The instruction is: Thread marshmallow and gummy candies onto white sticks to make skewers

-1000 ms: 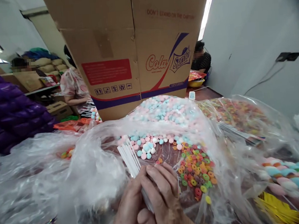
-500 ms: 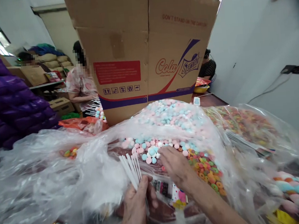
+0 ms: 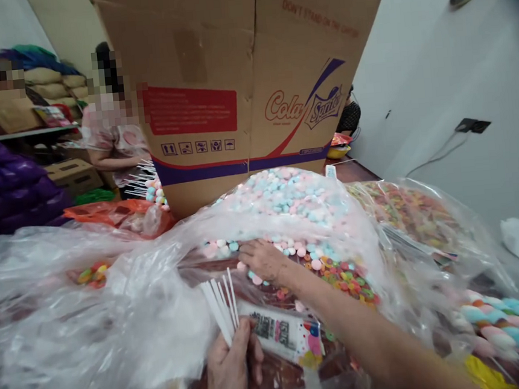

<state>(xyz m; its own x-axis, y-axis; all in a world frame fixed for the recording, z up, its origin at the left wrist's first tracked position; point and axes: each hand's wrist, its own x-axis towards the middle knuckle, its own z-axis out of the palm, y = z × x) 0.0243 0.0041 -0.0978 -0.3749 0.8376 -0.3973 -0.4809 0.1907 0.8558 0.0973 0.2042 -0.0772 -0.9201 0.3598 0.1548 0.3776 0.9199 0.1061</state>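
Observation:
A bundle of white sticks (image 3: 221, 307) fans upward out of my left hand (image 3: 233, 363), whose fingers are wrapped round its lower end. My right hand (image 3: 261, 259) reaches forward onto the loose pink, blue and white round candies (image 3: 291, 245), palm down; its fingertips are among them, and what they hold, if anything, is hidden. Right of that hand are colourful ring candies (image 3: 346, 281). A printed clear packet (image 3: 276, 335) with a dotted end lies on the dark red table between my two hands.
Behind the candies stands a large cardboard box (image 3: 211, 59). Clear plastic sheeting (image 3: 71, 332) spreads over the left side, with a bag of candy rings (image 3: 406, 212) at the right. Marshmallow skewers (image 3: 498, 322) lie at lower right. A person (image 3: 116, 137) stands behind, left.
My right hand has moved left and slightly forward over the candies. The printed packet shows more fully. My left hand still holds the sticks, and the view has turned a little to the right.

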